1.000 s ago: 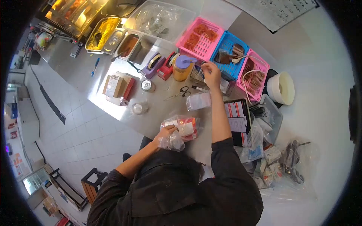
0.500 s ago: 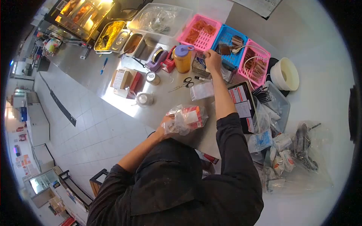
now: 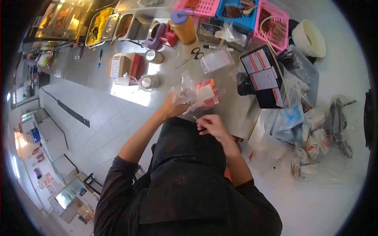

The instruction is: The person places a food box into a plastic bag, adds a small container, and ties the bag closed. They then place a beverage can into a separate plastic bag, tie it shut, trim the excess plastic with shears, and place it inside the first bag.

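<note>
My left hand (image 3: 173, 107) is closed around the gathered neck of a clear plastic bag (image 3: 186, 93) at the table's near edge. Inside the bag is a red box (image 3: 207, 93) with a pale label. Just below and to the right, my right hand (image 3: 213, 126) is in a pinch, with a small thin pale strip (image 3: 195, 117) poking out from its fingertips. What kind of strip it is cannot be made out. Beyond the bag lie black-handled scissors (image 3: 192, 55) and a stack of clear plastic sachets (image 3: 217, 61).
Two cans (image 3: 150, 81) and a cardboard box (image 3: 120, 66) stand to the left. Farther back are a tape dispenser (image 3: 154, 36), a yellow bottle (image 3: 183, 29) and a metal tin (image 3: 207, 33). A dark tablet-like panel (image 3: 263, 74) and plastic bags (image 3: 315, 145) lie at right.
My right hand has come back from the tin and baskets to beside the bag, now pinching a small strip. My left hand stays on the bag. The view has shifted.
</note>
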`<state>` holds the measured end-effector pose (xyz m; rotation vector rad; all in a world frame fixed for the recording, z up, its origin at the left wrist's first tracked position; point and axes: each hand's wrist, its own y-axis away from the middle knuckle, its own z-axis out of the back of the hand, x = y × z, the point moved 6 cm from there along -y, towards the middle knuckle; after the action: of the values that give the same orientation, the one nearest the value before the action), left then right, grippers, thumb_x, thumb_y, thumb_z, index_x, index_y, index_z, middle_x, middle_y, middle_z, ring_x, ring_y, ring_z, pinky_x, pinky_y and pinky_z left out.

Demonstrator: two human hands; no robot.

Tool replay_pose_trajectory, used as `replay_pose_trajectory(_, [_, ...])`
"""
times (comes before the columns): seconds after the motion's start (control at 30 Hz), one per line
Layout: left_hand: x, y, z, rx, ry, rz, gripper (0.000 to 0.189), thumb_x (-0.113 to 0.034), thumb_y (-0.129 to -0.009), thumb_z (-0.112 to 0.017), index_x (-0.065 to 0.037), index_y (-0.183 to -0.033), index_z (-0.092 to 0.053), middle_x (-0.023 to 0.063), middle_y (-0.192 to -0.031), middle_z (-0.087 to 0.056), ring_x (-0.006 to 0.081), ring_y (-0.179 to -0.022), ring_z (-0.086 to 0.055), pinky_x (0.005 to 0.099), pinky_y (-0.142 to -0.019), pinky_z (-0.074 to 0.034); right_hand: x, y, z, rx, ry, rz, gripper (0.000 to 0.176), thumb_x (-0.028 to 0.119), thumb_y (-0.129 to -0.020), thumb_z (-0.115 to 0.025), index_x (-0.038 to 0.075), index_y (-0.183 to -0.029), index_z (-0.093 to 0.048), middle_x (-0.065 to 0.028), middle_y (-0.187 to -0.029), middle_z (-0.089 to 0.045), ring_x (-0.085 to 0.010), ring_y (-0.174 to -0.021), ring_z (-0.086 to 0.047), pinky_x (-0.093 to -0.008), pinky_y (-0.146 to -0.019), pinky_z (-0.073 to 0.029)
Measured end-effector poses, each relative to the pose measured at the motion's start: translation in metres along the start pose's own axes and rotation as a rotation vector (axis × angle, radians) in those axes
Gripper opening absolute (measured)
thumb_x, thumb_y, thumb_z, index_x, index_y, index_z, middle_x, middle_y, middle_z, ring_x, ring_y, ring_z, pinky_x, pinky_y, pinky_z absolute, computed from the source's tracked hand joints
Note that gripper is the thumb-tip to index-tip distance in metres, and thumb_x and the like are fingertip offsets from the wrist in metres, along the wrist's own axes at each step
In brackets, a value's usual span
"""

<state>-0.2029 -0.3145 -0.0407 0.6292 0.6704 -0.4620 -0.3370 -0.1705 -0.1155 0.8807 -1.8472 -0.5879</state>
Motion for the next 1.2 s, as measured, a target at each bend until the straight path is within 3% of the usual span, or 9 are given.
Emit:
replay_pose_trajectory(0.13, [0.003,0.002,-0.01,-0.007,0.133,-0.092,0.025,-0.021,-0.087,-0.071,-0.007,-0.106,-0.075,0.0154,-0.105,-0.073,0.0326,-0.096,-0.068,0.0436,-0.084,-0.054,-0.016,-0.043,-0.032,-0.007,-0.277,-0.089,0.018,0.022,-0.102,-0.064,0.009,-0.115,-0.067,-0.001,-0.099,-0.067,-0.0119,-0.085,-0.067,-0.0305,-0.066,-0.061])
replay_pose_trajectory(0.27, [-0.022,0.027,-0.015,-0.373,-0.286,-0.331,0.02,-0.013,-0.083,-0.071,-0.006,-0.101,-0.075,0.0141,-0.1,-0.072,0.0325,-0.096,-0.066,0.0439,-0.084,-0.053,-0.013,-0.065,-0.045,0.009,-0.777,0.026,0.031,0.027,-0.101,-0.064,0.011,-0.127,-0.06,-0.0005,-0.11,-0.068,-0.0133,-0.091,-0.069,-0.0323,-0.076,-0.063])
replay_pose_trajectory(0.33, [-0.007,0.032,-0.031,-0.41,-0.198,-0.241,0.018,-0.011,-0.084,-0.071,-0.006,-0.101,-0.075,0.0141,-0.1,-0.072,0.0331,-0.098,-0.065,0.0443,-0.084,-0.053,-0.013,-0.062,-0.053,0.052,-0.796,0.081,0.038,0.027,-0.1,-0.066,0.011,-0.133,-0.056,-0.0009,-0.115,-0.068,-0.0136,-0.094,-0.07,-0.0325,-0.077,-0.062])
replay_pose_trajectory(0.47, [0.005,0.037,-0.037,-0.359,0.229,0.09,0.015,-0.008,-0.092,-0.07,-0.002,-0.105,-0.073,0.0145,-0.107,-0.072,0.0258,-0.098,-0.067,0.0378,-0.084,-0.054,-0.028,-0.064,-0.061,-0.025,-0.829,0.087,0.023,0.019,-0.104,-0.059,0.011,-0.125,-0.062,0.0002,-0.11,-0.067,-0.012,-0.091,-0.068,-0.0275,-0.07,-0.06])
replay_pose_trajectory(0.63, [0.04,0.041,-0.046,-0.35,0.749,0.34,0.017,-0.008,-0.096,-0.07,0.003,-0.109,-0.07,0.0104,-0.114,-0.071,0.016,-0.099,-0.067,0.0314,-0.086,-0.054,-0.005,-0.055,-0.057,-0.13,-0.697,0.212,0.02,0.014,-0.103,-0.063,0.002,-0.117,-0.068,-0.0016,-0.1,-0.069,-0.0118,-0.086,-0.067,-0.0294,-0.07,-0.06])
replay_pose_trajectory(0.73, [0.051,0.042,-0.051,-0.354,0.825,0.345,0.017,-0.006,-0.096,-0.071,0.003,-0.11,-0.07,0.01,-0.117,-0.071,0.016,-0.102,-0.066,0.0309,-0.091,-0.053,0.015,-0.029,-0.045,-0.286,-0.101,0.304,0.02,0.01,-0.098,-0.068,-0.002,-0.114,-0.069,-0.0069,-0.098,-0.07,-0.0164,-0.086,-0.069,-0.0313,-0.07,-0.06])
replay_pose_trajectory(0.83, [0.065,0.046,-0.064,-0.373,0.98,0.437,0.019,-0.004,-0.096,-0.07,0.001,-0.113,-0.068,0.0101,-0.119,-0.069,0.0167,-0.108,-0.063,0.0308,-0.097,-0.05,0.047,0.003,-0.037,-0.633,0.729,0.676,0.018,0.006,-0.092,-0.074,-0.003,-0.108,-0.072,-0.0111,-0.097,-0.071,-0.0226,-0.086,-0.071,-0.0332,-0.071,-0.058])
replay_pose_trajectory(1.03, [0.069,0.052,-0.083,-0.453,1.384,0.457,0.021,-0.001,-0.096,-0.07,-0.001,-0.116,-0.064,0.0109,-0.126,-0.064,0.0187,-0.117,-0.06,0.0317,-0.102,-0.048,0.051,-0.007,-0.03,-0.682,0.469,0.993,0.023,-0.002,-0.086,-0.076,-0.003,-0.108,-0.071,-0.0097,-0.092,-0.069,-0.0252,-0.084,-0.069,-0.0348,-0.074,-0.057])
replay_pose_trajectory(1.2, [0.065,0.053,-0.085,-0.494,1.402,0.35,0.018,0.0,-0.096,-0.07,-0.002,-0.113,-0.064,0.0108,-0.128,-0.062,0.0189,-0.118,-0.059,0.0327,-0.104,-0.048,0.069,-0.014,-0.034,-0.525,0.802,1.121,0.029,-0.007,-0.082,-0.074,-0.004,-0.111,-0.069,-0.0109,-0.096,-0.066,-0.0256,-0.087,-0.067,-0.0357,-0.077,-0.057])
